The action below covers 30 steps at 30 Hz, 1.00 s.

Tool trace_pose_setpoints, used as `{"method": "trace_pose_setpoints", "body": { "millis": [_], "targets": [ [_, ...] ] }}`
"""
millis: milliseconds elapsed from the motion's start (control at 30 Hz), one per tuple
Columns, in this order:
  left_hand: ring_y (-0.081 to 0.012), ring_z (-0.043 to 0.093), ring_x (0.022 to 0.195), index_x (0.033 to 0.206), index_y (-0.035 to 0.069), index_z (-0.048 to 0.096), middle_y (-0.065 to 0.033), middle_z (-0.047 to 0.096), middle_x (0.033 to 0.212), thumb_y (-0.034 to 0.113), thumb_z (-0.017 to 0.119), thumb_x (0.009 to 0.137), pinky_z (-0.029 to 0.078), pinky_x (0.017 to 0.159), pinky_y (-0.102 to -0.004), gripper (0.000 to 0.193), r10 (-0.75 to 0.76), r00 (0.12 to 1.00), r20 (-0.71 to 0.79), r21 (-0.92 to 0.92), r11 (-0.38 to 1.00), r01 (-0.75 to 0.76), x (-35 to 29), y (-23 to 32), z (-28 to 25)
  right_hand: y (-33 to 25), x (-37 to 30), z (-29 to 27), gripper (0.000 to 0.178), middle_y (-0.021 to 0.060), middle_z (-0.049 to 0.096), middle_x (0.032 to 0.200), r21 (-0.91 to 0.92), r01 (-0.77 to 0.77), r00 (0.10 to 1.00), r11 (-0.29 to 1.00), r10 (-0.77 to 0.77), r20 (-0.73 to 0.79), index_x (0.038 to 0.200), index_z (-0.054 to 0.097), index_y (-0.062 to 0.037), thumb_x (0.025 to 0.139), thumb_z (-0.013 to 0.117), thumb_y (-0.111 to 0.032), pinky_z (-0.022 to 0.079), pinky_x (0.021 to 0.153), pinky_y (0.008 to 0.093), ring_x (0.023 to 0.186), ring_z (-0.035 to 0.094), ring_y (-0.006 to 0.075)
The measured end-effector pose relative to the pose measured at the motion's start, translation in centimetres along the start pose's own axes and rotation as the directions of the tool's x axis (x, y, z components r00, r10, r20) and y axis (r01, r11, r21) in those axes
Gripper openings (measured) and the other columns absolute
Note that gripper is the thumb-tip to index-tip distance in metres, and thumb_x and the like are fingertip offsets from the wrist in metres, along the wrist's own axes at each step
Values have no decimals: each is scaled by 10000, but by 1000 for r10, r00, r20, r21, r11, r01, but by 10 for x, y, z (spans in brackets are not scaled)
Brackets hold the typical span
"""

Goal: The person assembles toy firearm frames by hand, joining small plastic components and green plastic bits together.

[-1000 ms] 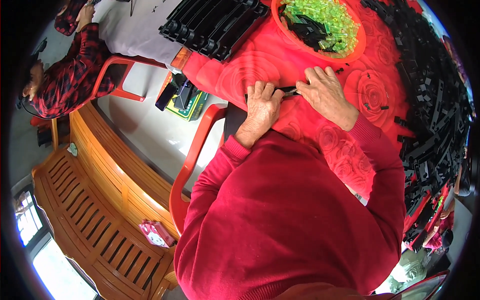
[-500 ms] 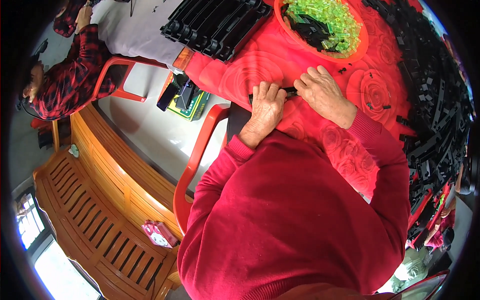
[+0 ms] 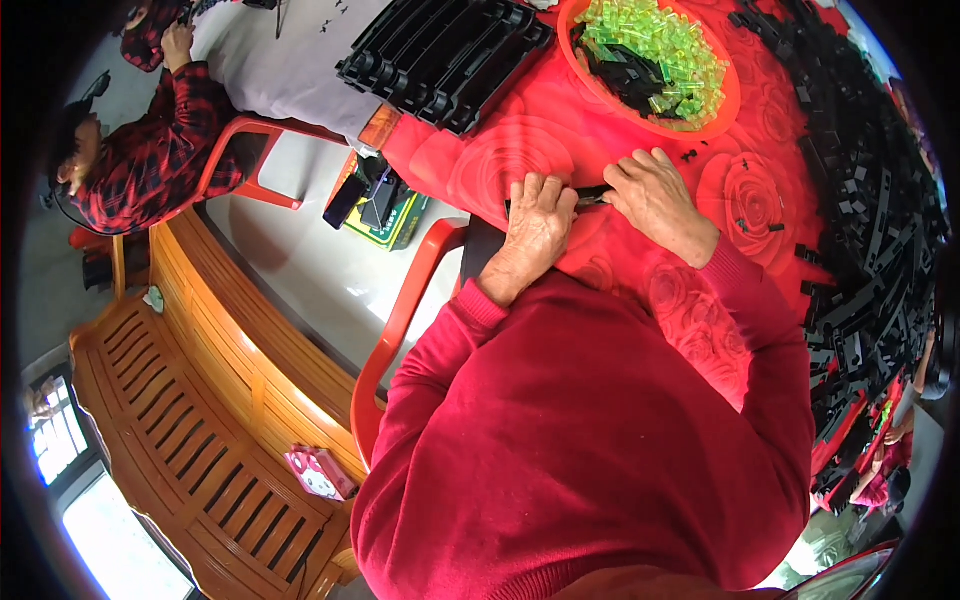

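Note:
Over the near part of a red rose-patterned tablecloth (image 3: 510,150), both my hands grip one slim black plastic piece (image 3: 592,195). My left hand (image 3: 540,226) has its fingers curled round the left end. At the other end, my right hand (image 3: 660,205) is closed with thumb and fingers pinching it. Much of the piece is covered by my fingers, so its full shape is hidden. Beyond my right hand stands an orange-red basin (image 3: 682,131) with small yellow-green clear tubes (image 3: 665,40) and black parts (image 3: 628,72).
Long black ribbed plastic parts (image 3: 445,62) lie stacked at the far left of the table. A large heap of black pieces (image 3: 870,225) spreads along the right. A red chair (image 3: 405,300) and a wooden bench (image 3: 210,420) are left of me. Someone in a plaid shirt (image 3: 160,165) sits farther off.
The view has shifted slightly, so everything sits a little lower and to the right. Both hands stay on the black piece, with only slight changes in finger position.

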State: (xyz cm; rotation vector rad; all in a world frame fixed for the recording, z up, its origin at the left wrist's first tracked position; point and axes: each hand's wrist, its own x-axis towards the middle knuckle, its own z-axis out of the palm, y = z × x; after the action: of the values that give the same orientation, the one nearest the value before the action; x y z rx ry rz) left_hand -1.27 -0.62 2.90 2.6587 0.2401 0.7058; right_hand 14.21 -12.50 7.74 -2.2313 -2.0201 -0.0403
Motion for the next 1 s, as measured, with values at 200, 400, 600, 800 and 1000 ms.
{"method": "trace_pose_setpoints", "body": {
  "millis": [200,400,600,800,1000],
  "targets": [
    [-289,499,908,932,53,574,-95,563,1011,164,770,614,377,762,-404,389,-102,995,-2,29,994,102,-2,0,-17,-6,4,-6,171,43,566,777,44,-6,1000,999,7,-28,847,558,-87,754,682,-161,377,727,367,811,522,219],
    [-277,500,881,943,59,611,-72,566,940,214,760,648,376,734,-402,366,-126,992,-24,82,988,128,-11,-7,-15,-10,-8,-9,170,37,522,747,57,-36,995,998,41,-92,836,554,-83,739,682,-142,371,709,368,781,501,217],
    [-271,506,847,916,63,620,-62,576,888,212,757,651,372,730,-395,334,-146,989,-39,-10,989,145,-12,-9,-12,-14,-5,-9,164,30,510,743,78,-25,995,997,33,-95,838,556,-82,743,677,-141,363,687,362,774,486,209],
    [-264,515,830,918,63,622,-59,588,871,208,762,645,373,728,-387,339,-182,983,-12,-65,981,181,-11,-12,-8,-19,5,-6,132,22,487,704,62,6,993,998,1,-116,808,548,-86,756,657,-140,354,668,346,737,479,195],
    [-262,518,836,912,68,622,-53,588,869,194,772,629,370,731,-380,344,-193,981,-28,-97,977,189,-11,-12,-10,-24,13,-2,85,19,476,694,35,51,996,998,-48,-78,797,549,-92,766,619,-128,351,667,341,725,473,188]
  ]
}}
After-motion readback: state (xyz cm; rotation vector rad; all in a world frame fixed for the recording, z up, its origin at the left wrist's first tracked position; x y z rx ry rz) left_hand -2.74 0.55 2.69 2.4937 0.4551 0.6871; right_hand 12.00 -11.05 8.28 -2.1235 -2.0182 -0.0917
